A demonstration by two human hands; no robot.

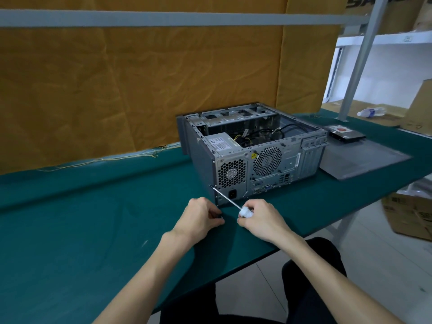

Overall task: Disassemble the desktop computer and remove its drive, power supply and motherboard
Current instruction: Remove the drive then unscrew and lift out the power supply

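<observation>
Desktop computer (252, 146) lies on its side on the green tabletop (93, 206), side panel off, rear facing the person. Power supply (222, 142) sits inside at rear left corner. Right hand (261, 218) grips a screwdriver (230, 201), tip at the case's lower left rear edge. Left hand (201, 218), fingers curled, grip pinching something small and dark, unclear what. Removed drive (346, 134) and panel (362, 160) lie to the right.

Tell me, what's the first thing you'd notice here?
The open computer in the middle of the green table, lid off, with wires and two round fan grilles showing. Just in front of it, the right hand holds a screwdriver whose tip points at the case's near corner, while the left hand pinches something tiny. A drive lies on the table behind the flat grey panel.
</observation>
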